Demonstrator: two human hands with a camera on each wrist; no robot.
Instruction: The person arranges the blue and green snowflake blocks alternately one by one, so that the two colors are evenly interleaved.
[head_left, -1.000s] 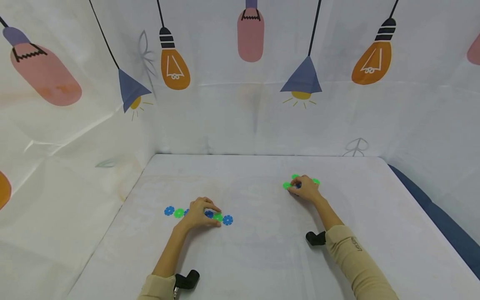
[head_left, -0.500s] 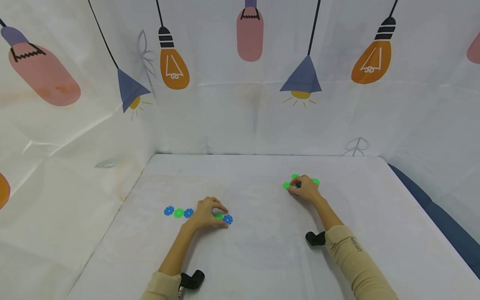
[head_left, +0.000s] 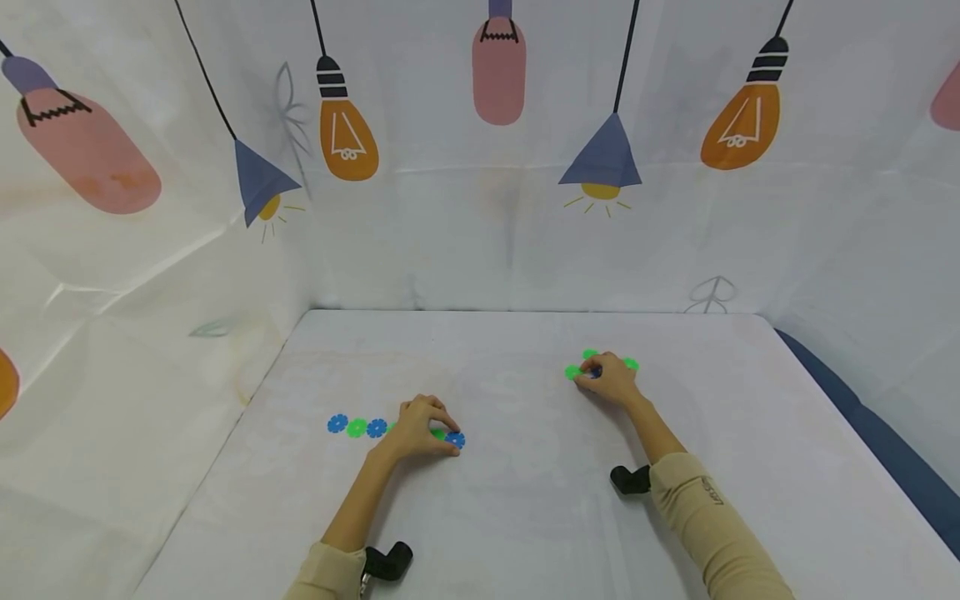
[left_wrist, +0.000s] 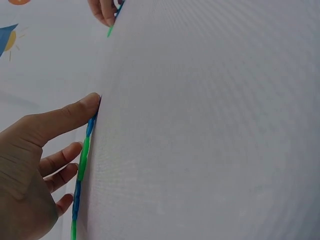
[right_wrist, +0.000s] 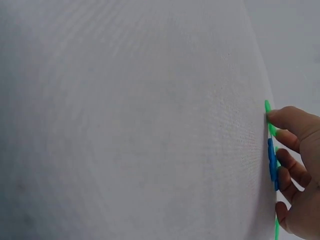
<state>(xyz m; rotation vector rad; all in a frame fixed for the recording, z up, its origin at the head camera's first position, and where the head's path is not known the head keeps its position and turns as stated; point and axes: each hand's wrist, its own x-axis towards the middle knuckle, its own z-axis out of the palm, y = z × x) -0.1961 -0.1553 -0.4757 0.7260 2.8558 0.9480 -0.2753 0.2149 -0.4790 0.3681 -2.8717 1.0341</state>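
My left hand (head_left: 418, 430) lies over a row of notched flower-shaped plastic discs, alternating blue and green. Its thumb and forefinger pinch at the edges of the blue disc (head_left: 456, 440) on the row's right end. The left wrist view shows the row edge-on, its green disc (left_wrist: 84, 157) beside the curled fingers. Farther back, my right hand (head_left: 613, 379) covers part of a cluster of green and blue discs. Thumb and forefinger grip the green disc (head_left: 572, 372) on the cluster's left. A blue disc (right_wrist: 272, 160) sits below the thumb in the right wrist view.
Left of my left hand, the row goes on with a green disc (head_left: 357, 427) and a blue disc (head_left: 337, 423). A white cloth with printed lamps (head_left: 600, 154) hangs behind the white table (head_left: 517, 508). Black wrist mounts (head_left: 390, 561) stick out from both sleeves.
My left hand has slid right along the row to its end blue disc, uncovering another blue disc on the left. The right hand stays in place.
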